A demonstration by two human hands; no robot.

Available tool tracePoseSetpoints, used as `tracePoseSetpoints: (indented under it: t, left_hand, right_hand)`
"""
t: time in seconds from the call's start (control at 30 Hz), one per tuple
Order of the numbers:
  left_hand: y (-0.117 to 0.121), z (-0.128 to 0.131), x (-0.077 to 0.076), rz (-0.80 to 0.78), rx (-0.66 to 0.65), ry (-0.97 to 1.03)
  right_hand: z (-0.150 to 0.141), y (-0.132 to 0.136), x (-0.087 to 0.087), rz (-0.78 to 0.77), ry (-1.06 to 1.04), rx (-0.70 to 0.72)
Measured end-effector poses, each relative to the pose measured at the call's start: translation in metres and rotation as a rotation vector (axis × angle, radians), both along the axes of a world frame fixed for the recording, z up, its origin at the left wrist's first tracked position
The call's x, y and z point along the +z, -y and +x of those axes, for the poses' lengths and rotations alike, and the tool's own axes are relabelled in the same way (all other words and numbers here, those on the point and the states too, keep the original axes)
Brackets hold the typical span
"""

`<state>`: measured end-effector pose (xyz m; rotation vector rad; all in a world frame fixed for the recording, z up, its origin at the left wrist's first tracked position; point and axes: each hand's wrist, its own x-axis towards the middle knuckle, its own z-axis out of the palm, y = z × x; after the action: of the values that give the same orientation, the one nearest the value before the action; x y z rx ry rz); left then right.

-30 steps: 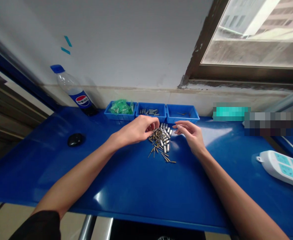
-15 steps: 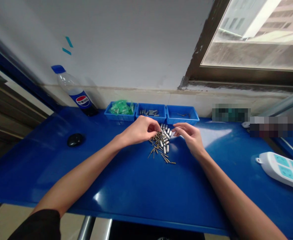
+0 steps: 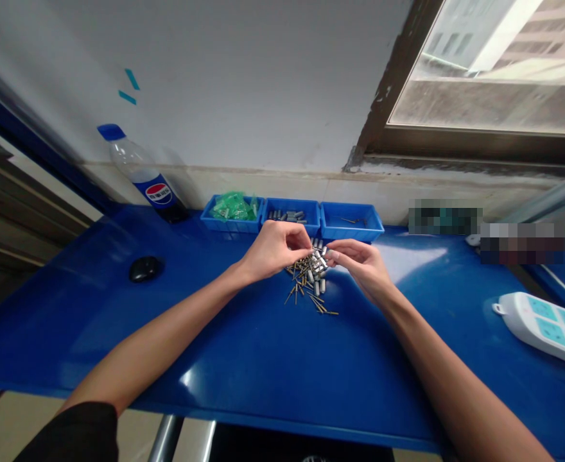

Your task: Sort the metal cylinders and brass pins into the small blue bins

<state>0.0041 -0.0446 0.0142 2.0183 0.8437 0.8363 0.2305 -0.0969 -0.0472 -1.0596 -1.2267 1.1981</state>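
Observation:
Over a pile of small metal parts, my left hand (image 3: 277, 250) pinches thumb against index finger; whatever sits between those tips is too small to make out. My right hand (image 3: 357, 260) faces it from the other side, its fingertips closed on a small silver cylinder (image 3: 325, 250). Only a narrow gap separates the two hands. Beneath them lie several thin brass-coloured pins (image 3: 317, 307) and several silver cylinders (image 3: 323, 285) on the blue table (image 3: 282, 366). The hands hide part of the pile.
Behind the pile stand three blue bins: one with a green plastic bag (image 3: 234, 205), a middle bin (image 3: 292, 228) with cylinders, a right bin (image 3: 352, 231) with a few pins. A Pepsi bottle (image 3: 160, 192), a black mouse (image 3: 144, 269) and a white power strip (image 3: 523, 305) are further out.
My right hand has moved left and its fingertips have closed in over the pile. My left hand has shifted slightly right, so the hands are nearer each other.

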Motion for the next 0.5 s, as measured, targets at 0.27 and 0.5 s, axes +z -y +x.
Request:
tracePoseSetpoints:
  t: [0.27, 0.5]
  left_hand:
    - [0.0020, 0.0033, -0.0080, 0.010, -0.025, -0.007]
    - [0.0064, 0.0053, -0.0034, 0.052, 0.023, 0.031]
  right_hand:
    - [-0.0025, 0.0011, 0.0009, -0.035, 0.001, 0.018]
    - [-0.0041, 0.0011, 0.0035, -0.047, 0.030, 0.003]
